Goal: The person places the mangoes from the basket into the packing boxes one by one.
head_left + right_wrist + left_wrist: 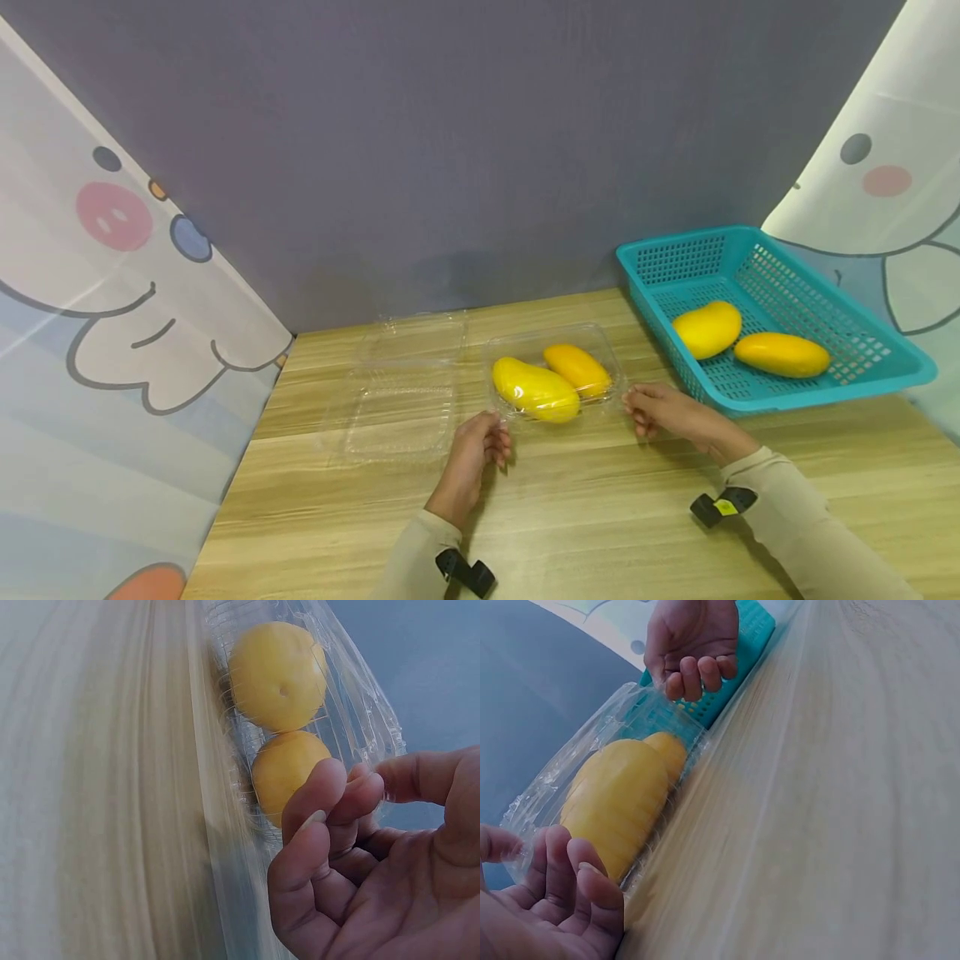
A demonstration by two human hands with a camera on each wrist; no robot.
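Observation:
A clear plastic clamshell container (551,332) lies on the table with two yellow mangoes (536,389) inside. Its transparent cover stands over the fruit; whether the rim is fully closed I cannot tell. At the near left corner, my left hand (478,446) pinches the plastic edge between thumb and index finger, the other fingers loosely curled. On the opposite side my right hand (667,414) pinches the edge likewise, as the right wrist view shows with the thumb and index fingertips (360,787) at the rim. Neither hand touches the mangoes.
A second clear clamshell container (401,421) lies opened out to the left. To the right stands a turquoise plastic basket (780,407) holding two more mangoes (782,355). A dark grey wall (465,167) rises behind the wooden table (570,517); printed curtains hang at both sides.

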